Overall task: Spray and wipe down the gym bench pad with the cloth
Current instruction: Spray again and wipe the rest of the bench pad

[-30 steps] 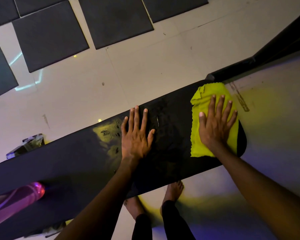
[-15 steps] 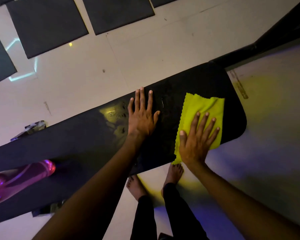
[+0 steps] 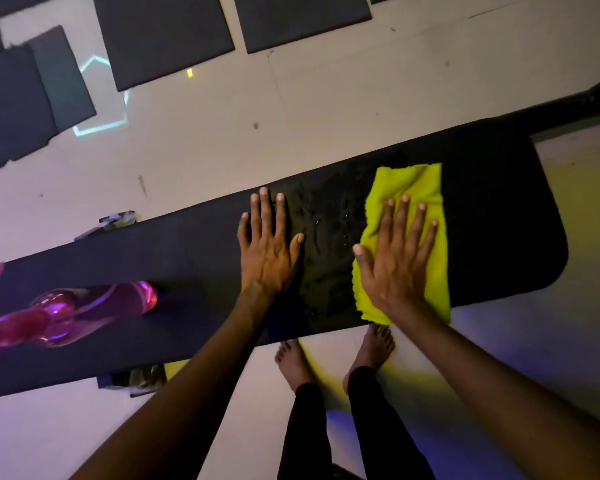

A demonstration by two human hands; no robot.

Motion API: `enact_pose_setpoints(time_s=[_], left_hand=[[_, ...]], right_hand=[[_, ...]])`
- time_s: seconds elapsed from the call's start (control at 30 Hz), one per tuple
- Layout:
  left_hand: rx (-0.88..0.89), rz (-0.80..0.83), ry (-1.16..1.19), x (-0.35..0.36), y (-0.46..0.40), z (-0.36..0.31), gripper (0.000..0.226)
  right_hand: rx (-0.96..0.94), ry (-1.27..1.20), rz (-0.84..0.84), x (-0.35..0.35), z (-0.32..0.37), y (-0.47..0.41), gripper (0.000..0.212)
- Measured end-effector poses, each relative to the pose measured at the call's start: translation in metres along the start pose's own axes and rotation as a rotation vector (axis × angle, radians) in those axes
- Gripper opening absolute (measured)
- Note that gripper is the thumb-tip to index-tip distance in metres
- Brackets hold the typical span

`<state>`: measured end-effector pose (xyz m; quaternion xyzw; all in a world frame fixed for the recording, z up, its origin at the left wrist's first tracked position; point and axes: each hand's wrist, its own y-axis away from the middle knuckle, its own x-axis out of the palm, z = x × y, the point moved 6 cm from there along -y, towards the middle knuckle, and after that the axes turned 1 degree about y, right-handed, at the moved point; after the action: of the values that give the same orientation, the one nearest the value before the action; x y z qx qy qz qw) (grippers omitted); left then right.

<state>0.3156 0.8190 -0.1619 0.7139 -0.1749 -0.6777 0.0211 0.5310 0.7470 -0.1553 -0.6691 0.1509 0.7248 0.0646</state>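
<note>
I see bench pad, long axis left-right, right end rounded. Cloth flat on pad near right end. My right hand lies on cloth, fingers splayed flat, gripping nothing. Wet patch just left of cloth, between hands. Left hand flat, released, bracing pad. Spray bottle lies far left.

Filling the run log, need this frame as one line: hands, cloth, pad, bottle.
right hand flat on yellow cloth | left hand flat on bench pad | droplets between hands | pink spray bottle lying on pad
</note>
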Motion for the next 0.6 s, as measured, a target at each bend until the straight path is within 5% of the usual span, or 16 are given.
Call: enact_pose_setpoints(time_s=[0.23, 0.5, 0.6], left_hand=[[0.051, -0.039, 0.007, 0.002, 0.000, 0.007, 0.074], [0.031, -0.089, 0.008, 0.004, 0.003, 0.005, 0.073], [0.038, -0.083, 0.009, 0.003, 0.004, 0.004, 0.073]], right_hand=[[-0.449, 0.023, -0.003, -0.006, -0.002, -0.070, 0.076], [0.020, -0.013, 0.008, -0.004, -0.006, -0.023, 0.085], [-0.083, 0.047, 0.082, 0.006, 0.022, 0.002, 0.094]])
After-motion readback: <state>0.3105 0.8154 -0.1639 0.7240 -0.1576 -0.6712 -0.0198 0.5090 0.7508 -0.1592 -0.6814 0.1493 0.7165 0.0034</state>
